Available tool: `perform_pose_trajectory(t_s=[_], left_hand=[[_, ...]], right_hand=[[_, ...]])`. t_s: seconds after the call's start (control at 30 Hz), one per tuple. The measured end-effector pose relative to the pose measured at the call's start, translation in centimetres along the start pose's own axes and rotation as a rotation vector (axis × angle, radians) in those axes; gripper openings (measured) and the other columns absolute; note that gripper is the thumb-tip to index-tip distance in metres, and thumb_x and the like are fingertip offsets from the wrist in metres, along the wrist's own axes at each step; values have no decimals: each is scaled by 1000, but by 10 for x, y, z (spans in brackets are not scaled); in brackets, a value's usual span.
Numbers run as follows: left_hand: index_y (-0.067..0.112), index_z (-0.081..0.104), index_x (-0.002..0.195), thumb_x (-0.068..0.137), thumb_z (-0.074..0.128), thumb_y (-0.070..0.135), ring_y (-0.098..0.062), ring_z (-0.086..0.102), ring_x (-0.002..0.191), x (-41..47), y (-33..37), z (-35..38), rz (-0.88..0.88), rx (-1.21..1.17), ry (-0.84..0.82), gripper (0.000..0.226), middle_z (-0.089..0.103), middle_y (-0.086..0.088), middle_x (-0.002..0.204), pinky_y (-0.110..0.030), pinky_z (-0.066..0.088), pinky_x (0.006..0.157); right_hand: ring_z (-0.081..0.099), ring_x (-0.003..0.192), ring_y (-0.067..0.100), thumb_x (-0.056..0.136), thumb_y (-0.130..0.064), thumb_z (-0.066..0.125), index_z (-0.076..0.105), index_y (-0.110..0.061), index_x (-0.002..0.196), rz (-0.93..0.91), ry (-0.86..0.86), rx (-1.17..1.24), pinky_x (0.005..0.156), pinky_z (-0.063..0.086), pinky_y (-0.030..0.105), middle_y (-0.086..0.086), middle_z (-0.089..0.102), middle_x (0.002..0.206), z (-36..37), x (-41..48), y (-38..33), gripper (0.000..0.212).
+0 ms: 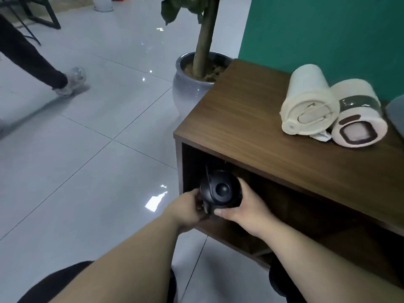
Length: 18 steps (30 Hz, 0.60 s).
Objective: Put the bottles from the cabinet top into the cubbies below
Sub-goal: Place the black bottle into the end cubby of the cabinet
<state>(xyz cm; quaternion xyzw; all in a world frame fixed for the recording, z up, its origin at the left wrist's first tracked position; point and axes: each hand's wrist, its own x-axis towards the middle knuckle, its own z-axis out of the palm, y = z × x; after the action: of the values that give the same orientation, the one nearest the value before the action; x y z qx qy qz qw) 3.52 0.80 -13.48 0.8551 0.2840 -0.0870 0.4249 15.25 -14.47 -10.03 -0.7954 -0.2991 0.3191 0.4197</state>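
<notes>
Here: left hand (188, 206) and right hand (244, 212) both grasping black bottle (220, 190) at mouth of cabinet's left cubby (273, 193). Two cream bottles (310, 101) remain lying on cabinet top (251, 119). Risk: strap snagging cubby edge; round bottle rolling out.

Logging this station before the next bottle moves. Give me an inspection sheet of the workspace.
Surface: wooden cabinet top, mostly bare; open cubby below it.
Job's things: black bottle at the mouth of the cubby's left end, cap toward the camera; cream bottle and white bottle with a dark band side by side on the cabinet top.
Clutter: a small white tag between the two bottles; a grey object cut off at the right edge.
Hands: left hand and right hand both grip the black bottle.
Cables: nothing seen.
Surroundings: potted plant beside the cabinet, green wall, tiled floor, another person's leg at left.
</notes>
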Motion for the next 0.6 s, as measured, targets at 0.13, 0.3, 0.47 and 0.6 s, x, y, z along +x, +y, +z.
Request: perform_pose_trajectory(t_s=[0.13,0.3,0.47,0.6], left_hand=[[41,59,110,71,69,60,-12,70,93,18,-15,26,-35,9,125,45,71,18,107,-35,60,81],[31,55,116,81,72,47,-22,69,97,26,-15,47,-72,17,248,43,62,8,116,-43,60,79],[23,53,132,85,76,34,-24,66,109,38,-17,56,-103,-9,303,54,58,2,127,-43,58,85],[23,53,131,84,76,31,-25,65,109,44,-21,60,-117,-41,331,52,58,1,126,-42,57,86]], right_hand=[[58,115,-10,61,-16,93,54,-43,120,-28,31,49,103,42,19,-20,66,120,5,22,14,76],[59,121,-1,59,-13,93,54,-25,134,-30,79,95,108,42,26,-13,66,127,11,36,25,86],[58,111,-14,66,-3,90,53,-36,121,18,70,125,99,42,11,-20,64,120,11,46,27,74],[55,94,-27,67,3,87,52,-40,108,43,82,146,83,39,-1,-24,61,112,12,49,28,68]])
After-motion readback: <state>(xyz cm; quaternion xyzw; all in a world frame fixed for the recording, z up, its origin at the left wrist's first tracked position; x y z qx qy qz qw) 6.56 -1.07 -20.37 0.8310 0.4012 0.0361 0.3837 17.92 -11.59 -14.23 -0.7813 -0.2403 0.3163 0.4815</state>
